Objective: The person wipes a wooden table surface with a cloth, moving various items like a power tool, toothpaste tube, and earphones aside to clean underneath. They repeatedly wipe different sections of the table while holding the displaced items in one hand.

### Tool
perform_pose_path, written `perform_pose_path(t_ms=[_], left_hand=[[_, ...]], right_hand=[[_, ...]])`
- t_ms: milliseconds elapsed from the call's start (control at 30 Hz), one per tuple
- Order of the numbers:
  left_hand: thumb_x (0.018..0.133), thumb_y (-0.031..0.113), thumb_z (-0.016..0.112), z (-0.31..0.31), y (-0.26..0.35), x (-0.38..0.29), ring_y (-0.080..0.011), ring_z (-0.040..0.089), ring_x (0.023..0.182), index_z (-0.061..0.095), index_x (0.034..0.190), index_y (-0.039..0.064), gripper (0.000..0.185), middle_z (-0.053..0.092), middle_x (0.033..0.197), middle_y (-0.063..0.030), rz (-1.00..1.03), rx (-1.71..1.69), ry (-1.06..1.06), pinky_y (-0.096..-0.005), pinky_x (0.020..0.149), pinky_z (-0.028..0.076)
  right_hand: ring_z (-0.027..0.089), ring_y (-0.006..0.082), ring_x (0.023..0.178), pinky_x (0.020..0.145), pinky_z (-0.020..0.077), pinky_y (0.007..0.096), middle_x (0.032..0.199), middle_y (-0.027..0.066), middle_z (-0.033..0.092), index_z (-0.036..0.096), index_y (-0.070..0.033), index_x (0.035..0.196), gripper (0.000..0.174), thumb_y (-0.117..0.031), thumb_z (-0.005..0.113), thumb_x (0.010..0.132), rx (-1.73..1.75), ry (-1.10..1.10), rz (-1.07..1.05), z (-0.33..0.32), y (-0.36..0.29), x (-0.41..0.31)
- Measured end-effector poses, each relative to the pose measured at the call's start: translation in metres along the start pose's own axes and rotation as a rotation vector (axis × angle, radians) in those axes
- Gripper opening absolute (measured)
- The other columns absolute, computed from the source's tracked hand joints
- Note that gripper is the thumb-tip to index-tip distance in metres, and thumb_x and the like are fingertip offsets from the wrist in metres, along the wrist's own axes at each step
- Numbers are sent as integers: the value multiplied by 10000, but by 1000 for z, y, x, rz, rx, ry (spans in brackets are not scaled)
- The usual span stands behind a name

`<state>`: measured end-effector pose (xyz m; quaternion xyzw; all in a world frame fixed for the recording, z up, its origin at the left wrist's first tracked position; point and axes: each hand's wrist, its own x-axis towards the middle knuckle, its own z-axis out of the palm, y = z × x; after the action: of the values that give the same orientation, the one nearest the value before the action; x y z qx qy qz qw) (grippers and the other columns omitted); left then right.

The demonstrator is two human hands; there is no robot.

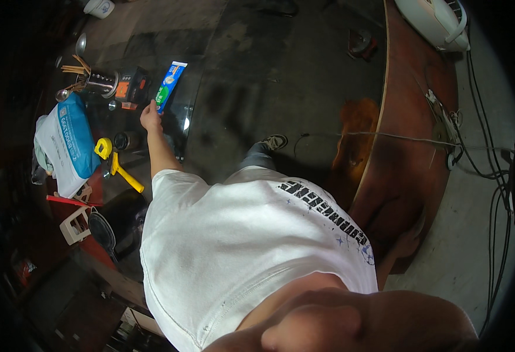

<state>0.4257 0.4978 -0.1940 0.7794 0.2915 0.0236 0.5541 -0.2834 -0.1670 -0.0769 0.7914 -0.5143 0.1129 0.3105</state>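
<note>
My left hand [151, 116] grips the lower end of a blue, green and white Darlie toothpaste tube [169, 88], its flat white end pointing away from me. The tube is held over the edge of a dark glass-topped table [176, 116]. Near that hand are an orange-and-black box-shaped device [131, 86] and a dark lidded jar [122, 140]. My right hand [406, 243] is low on the right, at the reddish-brown wooden tabletop [409, 145]. Shadow blurs its fingers, and I cannot tell whether they hold anything.
Left are a metal utensil holder [101, 83] with chopsticks, a blue-and-white printed bag [70, 145], a yellow tape measure [103, 148], a yellow T-shaped tool [125, 174] and a black lidded vessel [103, 231]. A grey cable [398, 137] crosses the wooden top. A white appliance [435, 22] stands at its far end.
</note>
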Motion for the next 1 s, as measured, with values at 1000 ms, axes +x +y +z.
perform_pose_path(t_ms=[1000], left_hand=[[923,292,583,133,74,-279,-247,640,616,663,778,33,307,656,673,-103,761,394,-1000,-343,594,499]], right_hand=[[645,333,784,688,527,402,863,162,669,669,-19,962,407,-403,692,828,267,59,219,15,-8,-4]])
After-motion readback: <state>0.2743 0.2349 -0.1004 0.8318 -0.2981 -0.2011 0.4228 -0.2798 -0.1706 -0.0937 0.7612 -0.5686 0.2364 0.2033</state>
